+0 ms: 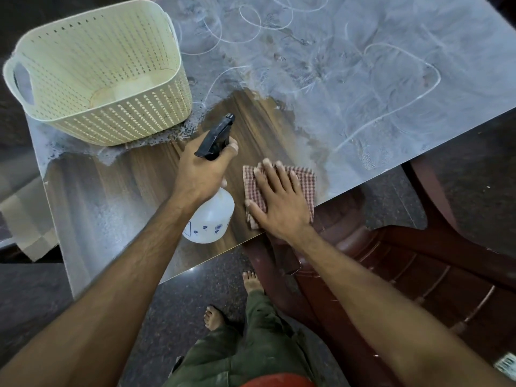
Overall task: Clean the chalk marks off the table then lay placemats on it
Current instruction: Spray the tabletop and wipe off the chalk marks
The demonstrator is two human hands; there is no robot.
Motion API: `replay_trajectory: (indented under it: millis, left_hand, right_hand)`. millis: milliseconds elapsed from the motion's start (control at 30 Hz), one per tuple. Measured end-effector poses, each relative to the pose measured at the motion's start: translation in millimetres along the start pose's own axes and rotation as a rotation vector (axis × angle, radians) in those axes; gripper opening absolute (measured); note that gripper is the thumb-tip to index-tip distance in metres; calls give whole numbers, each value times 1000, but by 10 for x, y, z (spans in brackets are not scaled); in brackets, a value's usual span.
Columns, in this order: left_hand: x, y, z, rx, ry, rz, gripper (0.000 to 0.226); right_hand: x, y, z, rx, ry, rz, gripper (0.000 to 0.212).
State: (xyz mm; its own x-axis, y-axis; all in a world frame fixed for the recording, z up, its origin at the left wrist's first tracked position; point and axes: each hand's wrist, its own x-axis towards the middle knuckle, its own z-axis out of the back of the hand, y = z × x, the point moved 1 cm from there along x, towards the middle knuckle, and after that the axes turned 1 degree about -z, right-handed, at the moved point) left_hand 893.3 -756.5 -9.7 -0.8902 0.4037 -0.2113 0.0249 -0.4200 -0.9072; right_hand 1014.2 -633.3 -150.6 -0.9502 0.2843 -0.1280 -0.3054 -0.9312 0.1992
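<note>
Wiping chalk marks (391,88): left hand (205,169) grips spray bottle (212,216), right hand (279,202) flat on cloth (305,181) (placemats later); next spray ahead

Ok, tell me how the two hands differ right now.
The left hand is curled around the neck of the spray bottle, a finger at its black trigger; the right hand lies flat with straight fingers on the checked cloth. The left hand's grip holds the bottle upright; the right hand presses its cloth onto the table. Both are over the wiped wood-grain patch.
</note>
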Motion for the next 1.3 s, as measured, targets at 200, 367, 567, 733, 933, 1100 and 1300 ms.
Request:
replay_trajectory:
  millis: [200,367,567,733,933,1100,1300]
  left_hand:
    - [53,-16,-24,23,11,18,13]
    - [104,40,-107,105,52,29,19]
    - [238,-58,-371,178,118,28,20]
    - [511,-208,-537,271,130,29,30]
    - [730,-301,-628,365,160,44,32]
    - [700,-441,-860,397,271,-79,27]
    - [626,-650,-1170,449,369,-193,20]
  right_hand:
    - [91,-776,163,-38,-35,-179,75]
    - [452,-958,266,19,-87,-381,76]
    - [426,-929,283,47,-127,-387,73]
    - [436,-918,268,61,-139,-398,72]
    - [444,-916,269,74,-149,-408,72]
    - [442,-911,258,55,-143,-422,73]
    - [448,-916,245,46,-110,-421,74]
